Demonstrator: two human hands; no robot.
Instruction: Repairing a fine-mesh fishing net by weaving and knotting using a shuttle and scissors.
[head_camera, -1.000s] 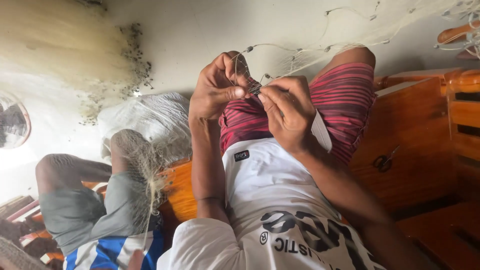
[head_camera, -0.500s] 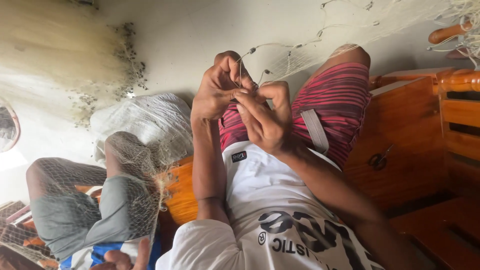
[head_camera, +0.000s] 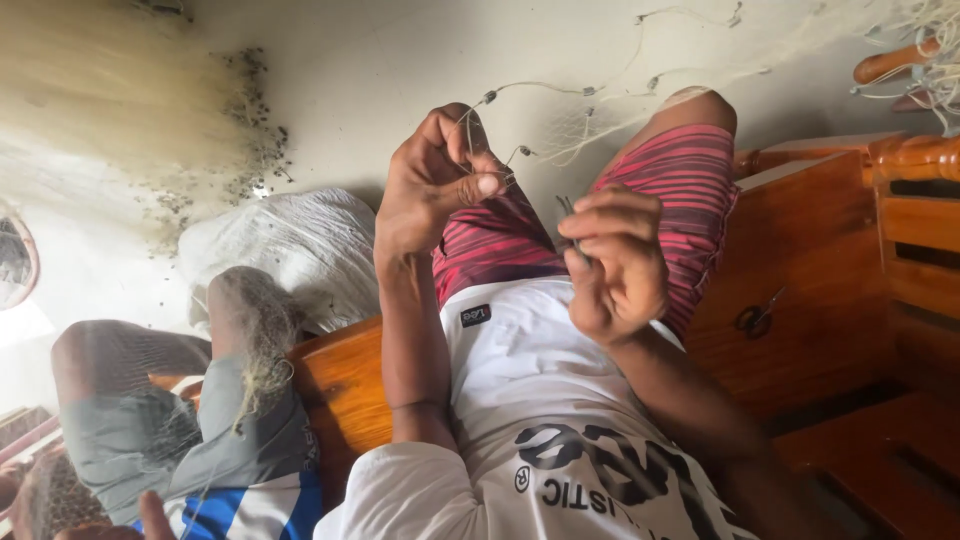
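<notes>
Thin pale line (head_camera: 540, 88) with small dark sinkers runs to our left hand (head_camera: 432, 185), whose grip is closed, pinching it between thumb and forefinger. Our right hand (head_camera: 615, 262), well apart from the left, has its grip closed on a slim dark needle (head_camera: 570, 215). Both hover above striped shorts (head_camera: 690, 190). Beside us, another person's knees lie under netting (head_camera: 250, 320).

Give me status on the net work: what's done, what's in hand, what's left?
Done: can't tell which stretches are finished; a big heap of net lies on the floor at upper left. In hand: the left hand pinches the weighted line of the net, while the right hand holds a thin tool apart from it. Left: the line with small weights runs on past the knee, and more net drapes another person's legs.
</notes>
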